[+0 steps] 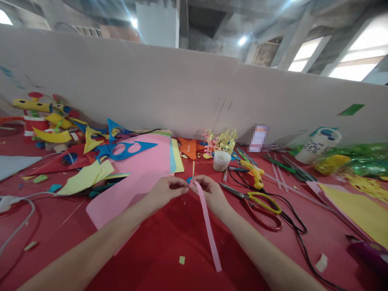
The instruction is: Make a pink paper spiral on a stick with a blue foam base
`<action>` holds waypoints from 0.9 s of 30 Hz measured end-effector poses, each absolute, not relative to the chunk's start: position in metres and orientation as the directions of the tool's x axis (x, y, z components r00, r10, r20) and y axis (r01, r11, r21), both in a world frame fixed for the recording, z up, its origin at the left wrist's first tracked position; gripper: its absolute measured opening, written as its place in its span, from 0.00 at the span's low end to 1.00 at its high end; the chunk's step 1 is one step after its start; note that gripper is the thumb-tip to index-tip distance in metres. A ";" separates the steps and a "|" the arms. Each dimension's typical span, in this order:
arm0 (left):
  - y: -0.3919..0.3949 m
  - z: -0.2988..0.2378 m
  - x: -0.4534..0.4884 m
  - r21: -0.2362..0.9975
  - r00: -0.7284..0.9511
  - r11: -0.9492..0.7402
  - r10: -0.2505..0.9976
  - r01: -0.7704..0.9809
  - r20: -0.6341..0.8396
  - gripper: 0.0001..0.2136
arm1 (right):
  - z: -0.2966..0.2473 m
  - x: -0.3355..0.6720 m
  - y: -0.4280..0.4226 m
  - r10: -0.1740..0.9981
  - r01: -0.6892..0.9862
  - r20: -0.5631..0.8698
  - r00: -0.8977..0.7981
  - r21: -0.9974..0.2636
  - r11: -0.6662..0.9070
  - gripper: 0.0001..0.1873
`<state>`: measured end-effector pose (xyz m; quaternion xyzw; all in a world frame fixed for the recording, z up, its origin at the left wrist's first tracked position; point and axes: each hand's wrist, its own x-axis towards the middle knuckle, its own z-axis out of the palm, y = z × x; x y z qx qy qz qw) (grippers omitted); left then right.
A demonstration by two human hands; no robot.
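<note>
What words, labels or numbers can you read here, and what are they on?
None reads for certain.
White tube: dark handwritten characters, too blurred to quote.
White board: blue marks and dark strokes, no readable word.
Pale object by the board: pixelated, unreadable.
Pink strip: no writing visible.

Red table (72, 226). Long, low white wall (151, 89) behind it. Dark lines (223, 106) near wall's middle, blue marks (11, 76) far left, green patch (351, 110) at right. Past wall, gray roof (266, 11), pale post (157, 24), slanted gray beam (297, 34). Two small lights (242, 41) shine up high. Big windows (359, 52) at right, bright white.
</note>
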<state>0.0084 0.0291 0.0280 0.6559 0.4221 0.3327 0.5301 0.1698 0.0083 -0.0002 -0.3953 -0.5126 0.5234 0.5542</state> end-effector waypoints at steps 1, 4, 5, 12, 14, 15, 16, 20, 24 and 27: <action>0.029 0.029 0.009 0.969 0.416 -0.094 0.909 0.228 -0.009 0.05 | -0.001 0.170 0.008 0.986 -0.172 0.145 -0.081 -0.977 0.129 0.11; 0.030 0.030 0.009 0.948 0.410 -0.126 0.912 0.292 -0.005 0.05 | -0.001 0.169 0.009 0.989 -0.153 0.129 -0.076 -0.981 0.117 0.11; 0.030 0.029 0.009 0.943 0.408 -0.134 0.913 0.306 -0.003 0.05 | 0.000 0.169 0.009 0.990 -0.141 0.125 -0.069 -0.983 0.114 0.11; 0.033 0.021 0.008 0.936 0.435 -0.167 0.900 0.309 0.017 0.06 | 0.001 0.167 0.008 0.995 -0.089 0.092 -0.031 -0.992 0.089 0.13; 0.034 0.019 0.008 0.943 0.447 -0.165 0.895 0.290 0.020 0.07 | 0.001 0.167 0.009 0.996 -0.082 0.084 -0.023 -0.993 0.082 0.14; 0.034 0.019 0.008 0.942 0.448 -0.167 0.894 0.290 0.020 0.07 | 0.000 0.167 0.009 0.996 -0.076 0.084 -0.022 -0.994 0.082 0.14; 0.035 0.018 0.008 0.940 0.447 -0.170 0.894 0.296 0.021 0.07 | 0.000 0.167 0.009 0.996 -0.069 0.086 -0.022 -0.994 0.085 0.14; 0.035 0.018 0.007 0.922 0.441 -0.192 0.897 0.337 0.025 0.06 | -0.001 0.167 0.009 0.995 -0.052 0.098 -0.035 -0.994 0.096 0.14; 0.032 0.020 0.007 0.892 0.449 -0.243 0.892 0.381 0.051 0.06 | -0.001 0.168 0.009 0.995 -0.057 0.071 -0.066 -0.996 0.068 0.14; 0.031 0.023 0.007 0.871 0.479 -0.287 0.875 0.399 0.069 0.06 | -0.003 0.169 0.010 0.995 -0.066 0.049 -0.091 -0.997 0.044 0.14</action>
